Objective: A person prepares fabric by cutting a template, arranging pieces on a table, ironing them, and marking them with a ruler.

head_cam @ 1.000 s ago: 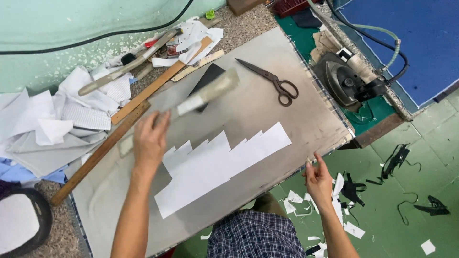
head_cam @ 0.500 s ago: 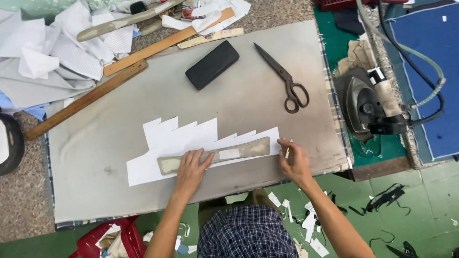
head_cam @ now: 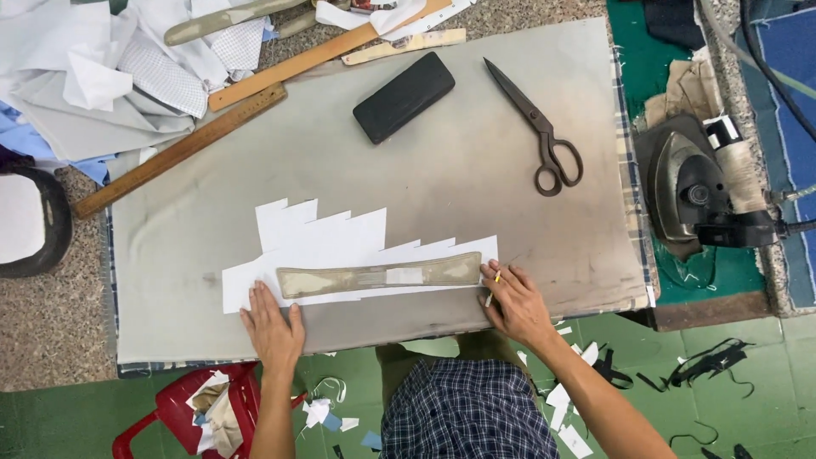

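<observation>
A long, slightly curved beige template (head_cam: 378,276) lies across the front edge of a stepped stack of white cut pieces (head_cam: 331,238) on the grey padded board (head_cam: 476,195). My left hand (head_cam: 272,327) rests flat, fingers apart, on the board and the stack's lower left corner, just below the template's left end. My right hand (head_cam: 516,304) sits at the template's right end, its fingers pinched on a thin short marking stick (head_cam: 491,285) whose tip touches the white pieces.
Large dark scissors (head_cam: 544,136) and a black oblong case (head_cam: 404,98) lie at the back of the board. Two wooden rulers (head_cam: 183,149) and a fabric pile (head_cam: 102,85) are at the back left. An iron (head_cam: 693,195) stands to the right, and a red bin (head_cam: 200,408) sits on the floor.
The template went from the back of the board onto the white pieces. My left hand has since slid to the template's left end. My right hand came up to its right end.
</observation>
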